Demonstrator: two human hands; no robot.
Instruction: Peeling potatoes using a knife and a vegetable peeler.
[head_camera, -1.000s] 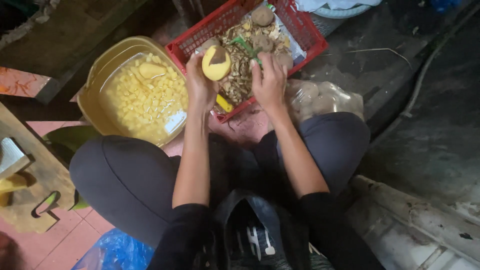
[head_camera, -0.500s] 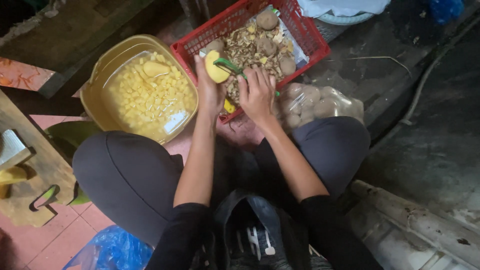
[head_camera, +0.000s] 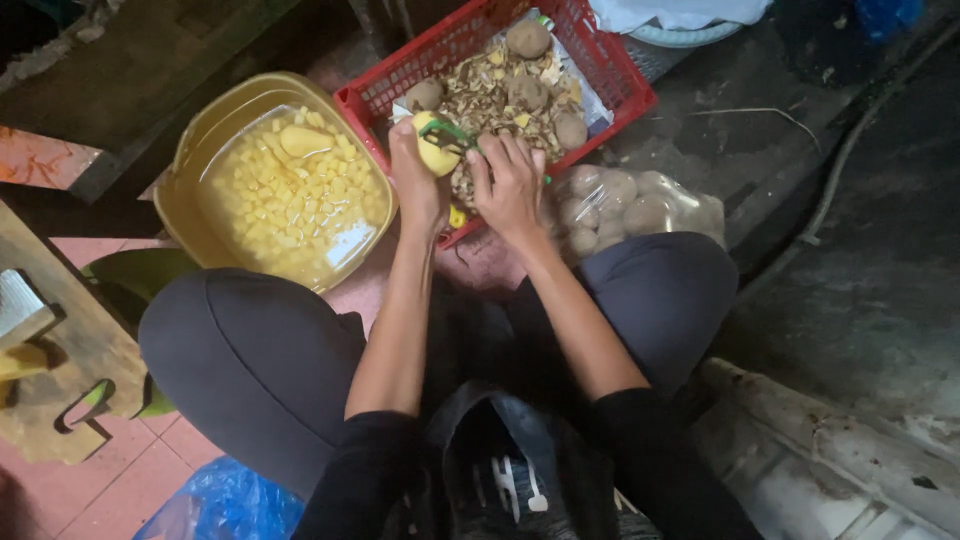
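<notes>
- The green-handled peeler (head_camera: 455, 135) is mostly hidden under the fingers of the right hand (head_camera: 508, 185); only a curved green strip shows across the potato, and its blade cannot be made out.
- The left hand (head_camera: 415, 180) is clenched round a pale yellow, partly peeled potato (head_camera: 436, 155), covering its lower half; the right hand grips the peeler against it.
- The potato is held over the near edge of the red plastic slatted basket (head_camera: 600, 70), which holds brown peelings and a few unpeeled brown potatoes (head_camera: 527, 40).
- The clear plastic bag of potatoes (head_camera: 640, 205) on the floor is hazy through the film, partly behind the right wrist.
- The yellow plastic tub (head_camera: 195, 170) of water and diced yellow potato sits just left of the basket.
</notes>
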